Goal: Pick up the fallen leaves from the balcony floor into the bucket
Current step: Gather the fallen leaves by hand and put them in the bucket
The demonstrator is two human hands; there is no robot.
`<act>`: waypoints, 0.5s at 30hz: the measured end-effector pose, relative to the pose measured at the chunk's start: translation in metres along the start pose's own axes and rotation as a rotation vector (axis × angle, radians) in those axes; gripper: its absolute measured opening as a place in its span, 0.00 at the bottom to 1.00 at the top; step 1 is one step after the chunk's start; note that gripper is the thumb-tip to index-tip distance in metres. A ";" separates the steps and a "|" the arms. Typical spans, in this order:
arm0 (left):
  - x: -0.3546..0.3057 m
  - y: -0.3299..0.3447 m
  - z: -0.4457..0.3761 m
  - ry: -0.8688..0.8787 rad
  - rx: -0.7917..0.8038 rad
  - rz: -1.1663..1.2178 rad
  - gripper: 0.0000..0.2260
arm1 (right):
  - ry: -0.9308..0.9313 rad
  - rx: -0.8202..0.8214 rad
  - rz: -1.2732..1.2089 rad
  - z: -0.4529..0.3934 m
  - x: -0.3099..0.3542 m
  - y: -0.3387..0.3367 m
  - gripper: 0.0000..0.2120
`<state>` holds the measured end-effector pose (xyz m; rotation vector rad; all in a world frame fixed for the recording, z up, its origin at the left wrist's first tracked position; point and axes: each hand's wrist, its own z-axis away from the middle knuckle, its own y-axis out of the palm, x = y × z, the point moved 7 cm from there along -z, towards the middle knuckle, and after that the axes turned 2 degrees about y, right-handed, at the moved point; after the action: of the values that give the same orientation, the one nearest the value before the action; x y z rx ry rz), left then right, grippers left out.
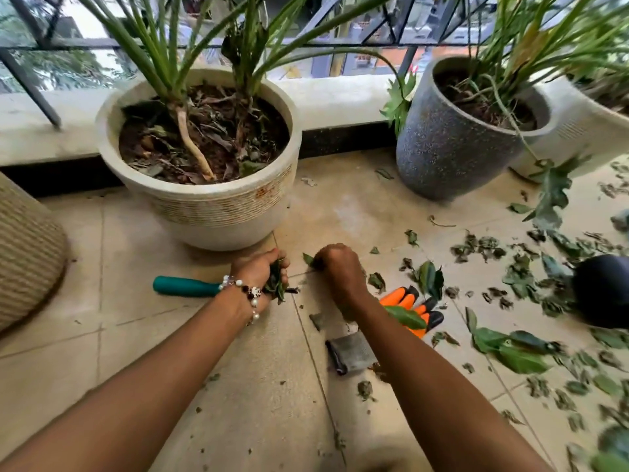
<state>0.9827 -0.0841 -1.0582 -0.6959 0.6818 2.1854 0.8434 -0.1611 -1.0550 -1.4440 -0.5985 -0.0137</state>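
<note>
At the far left of the frame, a ribbed beige woven basket (23, 253) stands on the tiled balcony floor (143, 335). Right of it, a large cream ceramic pot (218, 212) holding soil, dry leaves and a long-leaved green plant sits against the low ledge under the dark metal railing (30, 83). Below the pot, a teal-handled garden tool (185, 286) lies on the tiles, its far end hidden behind the left hand (260, 272), which wears a beaded bracelet (243, 287) and is clenched around a bunch of green leaves (276, 282). Just right of centre, the right hand (335, 264) is curled knuckles-up over a leaf (308, 258) on the floor (whether it grips that leaf cannot be told). Under the right forearm lie orange-and-black gardening gloves (412, 301) and a small grey fabric pouch (349, 352). In the upper right, a speckled grey pot (449, 148) stands beside a second cream pot (578, 131). Scattered green fallen leaves (520, 352) cover the tiles across the right side, around a dark rounded object (602, 291) at the right edge, too blurred to identify.
</note>
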 end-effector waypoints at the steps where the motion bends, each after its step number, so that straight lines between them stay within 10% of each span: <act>1: 0.000 0.000 0.001 0.001 0.006 -0.014 0.07 | 0.074 -0.041 -0.136 0.001 -0.004 -0.008 0.09; 7: 0.003 0.014 0.006 0.039 0.015 -0.098 0.12 | 0.535 -0.107 -1.275 0.031 0.008 -0.026 0.09; 15: 0.014 0.037 0.019 -0.128 0.081 -0.069 0.28 | 0.281 -0.237 -0.729 0.059 0.051 -0.065 0.08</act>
<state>0.9411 -0.0868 -1.0448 -0.5250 0.6656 2.1070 0.8415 -0.0994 -0.9747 -1.3440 -0.8776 -0.8707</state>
